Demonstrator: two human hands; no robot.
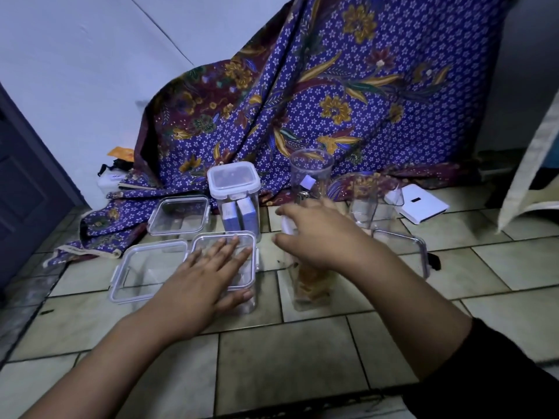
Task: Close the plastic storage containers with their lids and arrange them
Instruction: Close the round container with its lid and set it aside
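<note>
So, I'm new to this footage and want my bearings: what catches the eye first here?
The big purple floral cloth draped across the back dominates. In front, the left hand presses flat on a clear container's lid on the tiled floor, while the right hand is over a container of orange contents.

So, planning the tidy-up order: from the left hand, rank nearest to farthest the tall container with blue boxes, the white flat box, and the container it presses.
1. Pressed container: directly under the left hand, touching its lid.
2. Tall container with blue boxes: just behind the first.
3. White flat box: far right, by the cloth.
</note>
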